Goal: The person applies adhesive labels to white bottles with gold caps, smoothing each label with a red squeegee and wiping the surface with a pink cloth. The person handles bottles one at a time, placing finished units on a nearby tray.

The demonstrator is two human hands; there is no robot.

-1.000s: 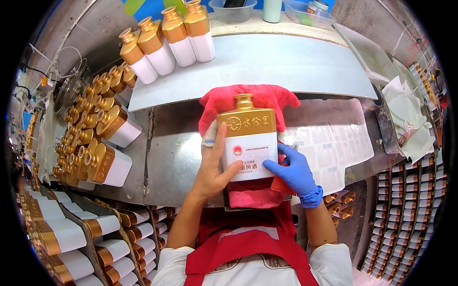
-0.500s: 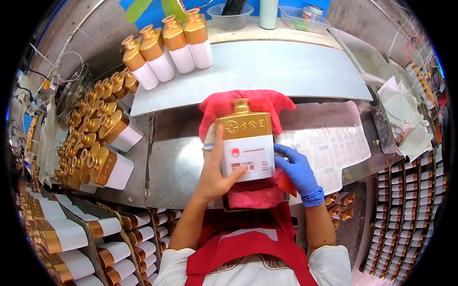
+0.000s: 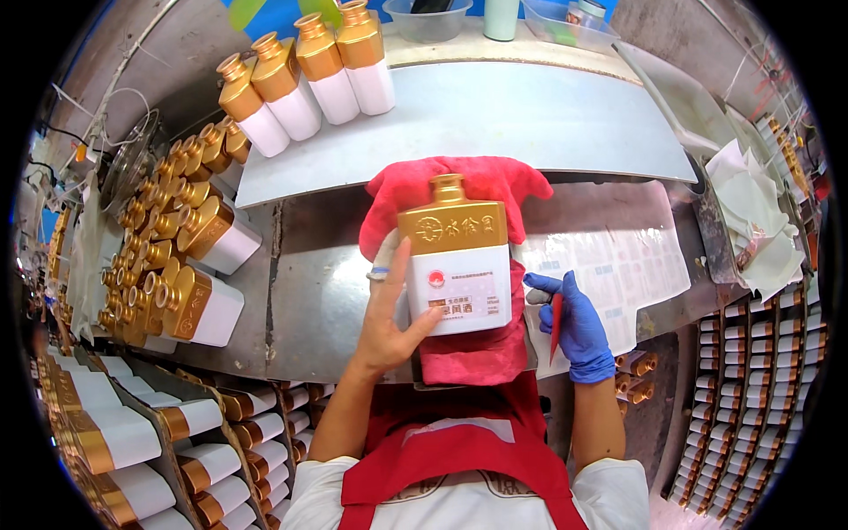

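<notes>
A flat-sided bottle (image 3: 458, 274), gold at the neck and shoulder and white below with printing on its front, leans back over a pink-red cloth (image 3: 473, 362). Its left side is gripped by my left hand (image 3: 389, 327), thumb across the lower front and fingers along the edge; a pale cover sits on one finger. My right hand (image 3: 576, 331), in a blue glove, is apart from the bottle on its right. It is closed round a thin red flat tool (image 3: 556, 327) whose exact kind I cannot make out. A grey cover shows at one fingertip.
Finished-looking gold-and-white bottles (image 3: 340, 71) stand on a pale board (image 3: 530, 115) at the back, and more bottles (image 3: 199, 305) crowd the left. A translucent sheet with printed labels (image 3: 609, 256) lies right. Racks of bottles (image 3: 751, 389) flank both sides; crumpled white paper (image 3: 751, 203) fills a tray.
My right hand has drawn away from the bottle's side to the right, bringing the red tool into fuller view. My left thumb has shifted slightly on the bottle's front, which stays over the cloth.
</notes>
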